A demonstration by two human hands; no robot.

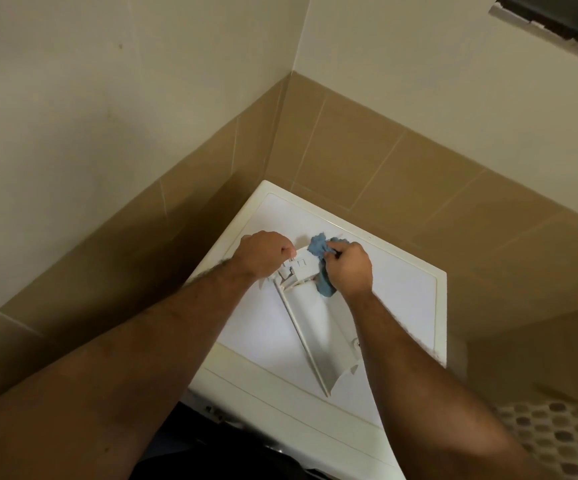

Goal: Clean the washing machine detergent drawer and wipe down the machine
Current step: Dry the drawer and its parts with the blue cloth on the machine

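The white detergent drawer [318, 327] lies on top of the white washing machine [408, 299], its front panel toward me and its back end away. My left hand [263, 254] grips the far left end of the drawer. My right hand [348, 268] holds a bunched blue cloth [318, 249] against the drawer's far right end. Part of the cloth hangs below my fingers beside the drawer wall.
The machine stands in a corner with tan tiled walls [384, 161] on the left and behind. A dark gap runs along the machine's left side. A patterned surface [557, 434] shows at lower right. A dark opening [557, 19] is high on the right wall.
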